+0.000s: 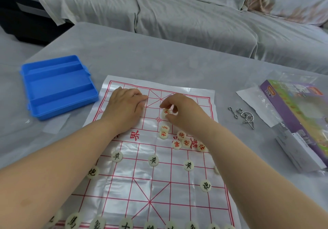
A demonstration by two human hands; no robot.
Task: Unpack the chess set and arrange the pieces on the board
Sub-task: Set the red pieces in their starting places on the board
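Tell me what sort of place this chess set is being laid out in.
Most likely a home living room: a cloth-draped sofa stands behind the covered table, and leisure things lie on it, a printed chess board and a metal wire puzzle.

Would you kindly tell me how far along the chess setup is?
Done: blue case emptied, board spread, black pieces standing on the near half. In hand: the right hand pinches a red piece over the far half. Left: the loose red pieces mid-board need placing.
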